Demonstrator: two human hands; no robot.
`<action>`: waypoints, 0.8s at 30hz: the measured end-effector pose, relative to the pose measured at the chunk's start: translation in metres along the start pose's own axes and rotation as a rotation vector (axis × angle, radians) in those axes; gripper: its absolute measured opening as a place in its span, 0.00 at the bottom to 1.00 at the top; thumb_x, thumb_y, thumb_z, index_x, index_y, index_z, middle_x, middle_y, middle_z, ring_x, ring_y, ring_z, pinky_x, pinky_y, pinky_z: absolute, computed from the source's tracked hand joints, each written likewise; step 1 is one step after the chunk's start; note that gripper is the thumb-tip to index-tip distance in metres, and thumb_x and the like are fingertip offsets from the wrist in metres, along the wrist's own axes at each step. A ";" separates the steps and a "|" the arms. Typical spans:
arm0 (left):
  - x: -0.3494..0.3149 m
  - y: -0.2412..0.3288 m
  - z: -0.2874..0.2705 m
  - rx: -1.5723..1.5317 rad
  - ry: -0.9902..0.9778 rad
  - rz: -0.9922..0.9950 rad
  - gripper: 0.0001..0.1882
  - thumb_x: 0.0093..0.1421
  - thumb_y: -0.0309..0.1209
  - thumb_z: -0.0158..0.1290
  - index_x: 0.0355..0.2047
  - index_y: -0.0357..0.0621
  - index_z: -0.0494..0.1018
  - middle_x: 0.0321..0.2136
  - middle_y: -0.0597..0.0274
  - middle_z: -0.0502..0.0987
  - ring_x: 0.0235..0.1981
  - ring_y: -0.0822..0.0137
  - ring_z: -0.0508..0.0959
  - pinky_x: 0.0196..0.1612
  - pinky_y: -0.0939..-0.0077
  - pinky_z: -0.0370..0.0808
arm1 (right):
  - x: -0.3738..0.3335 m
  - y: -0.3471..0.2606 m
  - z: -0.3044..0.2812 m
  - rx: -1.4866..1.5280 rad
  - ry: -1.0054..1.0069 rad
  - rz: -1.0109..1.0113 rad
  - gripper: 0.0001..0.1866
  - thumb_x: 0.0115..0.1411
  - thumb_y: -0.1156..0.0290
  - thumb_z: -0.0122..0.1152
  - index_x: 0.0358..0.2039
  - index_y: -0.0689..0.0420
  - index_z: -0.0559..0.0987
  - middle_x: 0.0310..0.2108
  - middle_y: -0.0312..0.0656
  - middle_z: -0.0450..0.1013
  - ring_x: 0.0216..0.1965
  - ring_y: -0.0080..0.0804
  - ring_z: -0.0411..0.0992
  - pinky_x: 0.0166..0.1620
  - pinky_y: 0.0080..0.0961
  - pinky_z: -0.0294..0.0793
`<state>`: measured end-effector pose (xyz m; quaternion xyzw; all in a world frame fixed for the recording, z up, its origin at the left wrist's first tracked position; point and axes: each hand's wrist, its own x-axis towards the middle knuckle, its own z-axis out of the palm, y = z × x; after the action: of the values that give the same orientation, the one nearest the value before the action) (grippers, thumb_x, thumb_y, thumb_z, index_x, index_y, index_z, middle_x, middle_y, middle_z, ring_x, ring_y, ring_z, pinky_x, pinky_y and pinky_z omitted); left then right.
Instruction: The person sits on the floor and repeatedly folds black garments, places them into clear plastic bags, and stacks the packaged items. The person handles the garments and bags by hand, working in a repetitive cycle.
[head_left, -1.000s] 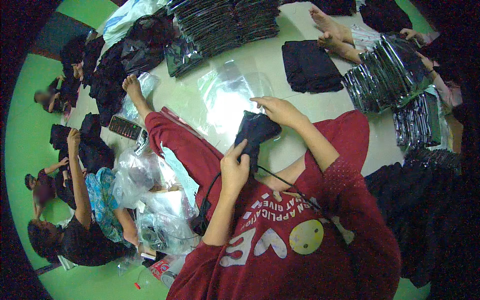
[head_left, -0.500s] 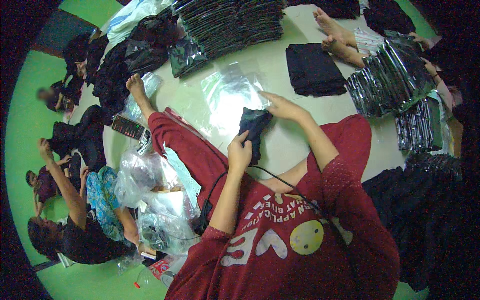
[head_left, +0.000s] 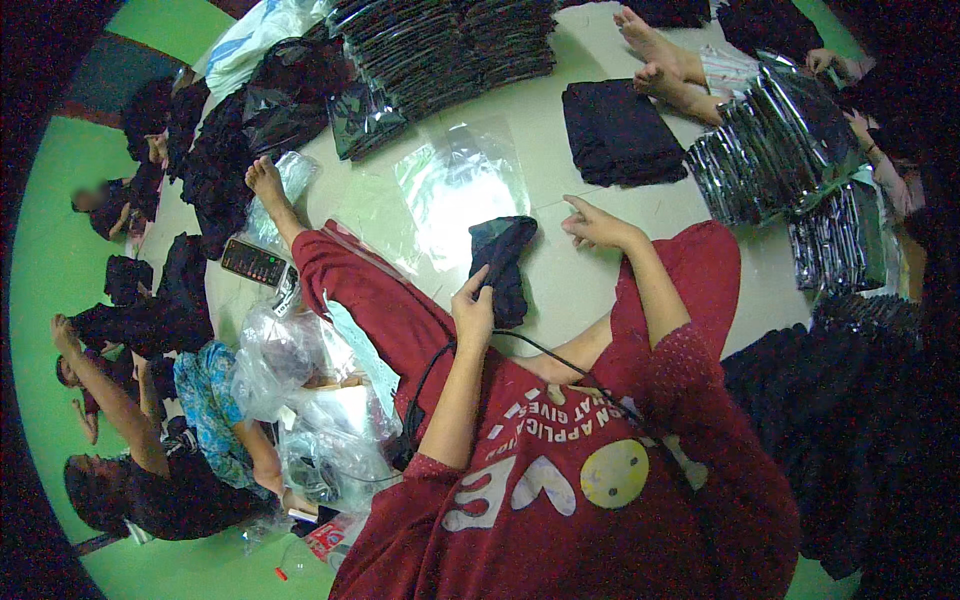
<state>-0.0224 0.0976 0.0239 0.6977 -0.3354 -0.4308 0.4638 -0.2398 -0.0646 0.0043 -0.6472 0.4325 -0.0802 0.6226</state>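
Note:
A small folded black cloth, likely a garment [head_left: 503, 258], is pinched along its left side by my left hand [head_left: 474, 308], in front of my crossed legs. My right hand [head_left: 598, 224] is raised to the right of the cloth and apart from it, the index finger stretched out and nothing visible in it. Beyond the cloth, clear plastic bags [head_left: 455, 185] lie flat and shiny on the pale floor. Farther right and away from me rests a neatly folded black garment pile [head_left: 625, 135].
Tall stacks of bagged black garments stand at the far side [head_left: 450, 60] and right [head_left: 770, 150]. Loose black cloth [head_left: 800, 430] is heaped at my right. A phone [head_left: 254, 262] and crumpled plastic [head_left: 330, 430] lie left, near a seated co-worker [head_left: 160, 480].
My right hand has drawn away from the plastic bags to the right. My left hand and the black cloth stay almost in place. The view has shifted slightly.

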 end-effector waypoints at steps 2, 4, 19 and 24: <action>-0.001 -0.001 0.003 0.000 0.023 0.009 0.19 0.50 0.21 0.44 0.44 0.36 0.70 0.35 0.56 0.76 0.26 0.76 0.71 0.31 0.84 0.68 | 0.005 -0.003 0.003 0.118 -0.064 0.057 0.36 0.57 0.66 0.50 0.60 0.57 0.43 0.37 0.46 0.71 0.20 0.24 0.68 0.22 0.20 0.68; -0.002 -0.003 0.004 -0.006 0.029 0.029 0.19 0.50 0.21 0.44 0.44 0.35 0.70 0.35 0.55 0.75 0.29 0.74 0.72 0.34 0.83 0.68 | 0.009 -0.004 0.009 0.071 -0.101 0.125 0.36 0.57 0.66 0.50 0.60 0.57 0.43 0.33 0.44 0.73 0.16 0.23 0.64 0.18 0.19 0.65; 0.003 -0.012 0.007 0.117 0.015 0.104 0.20 0.47 0.22 0.45 0.44 0.36 0.70 0.38 0.48 0.74 0.37 0.63 0.74 0.42 0.77 0.68 | 0.027 0.006 0.039 0.030 -0.081 0.093 0.17 0.58 0.63 0.49 0.45 0.58 0.64 0.18 0.32 0.63 0.17 0.18 0.58 0.18 0.16 0.59; 0.001 -0.008 0.003 0.134 0.002 0.093 0.20 0.48 0.22 0.45 0.44 0.36 0.70 0.39 0.49 0.74 0.37 0.64 0.74 0.43 0.77 0.68 | 0.031 0.015 0.046 -0.021 -0.022 -0.030 0.10 0.60 0.65 0.46 0.33 0.58 0.66 0.19 0.32 0.62 0.20 0.19 0.59 0.22 0.18 0.61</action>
<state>-0.0243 0.0986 0.0158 0.7112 -0.3952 -0.3846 0.4360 -0.1983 -0.0483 -0.0322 -0.6610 0.4169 -0.0779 0.6190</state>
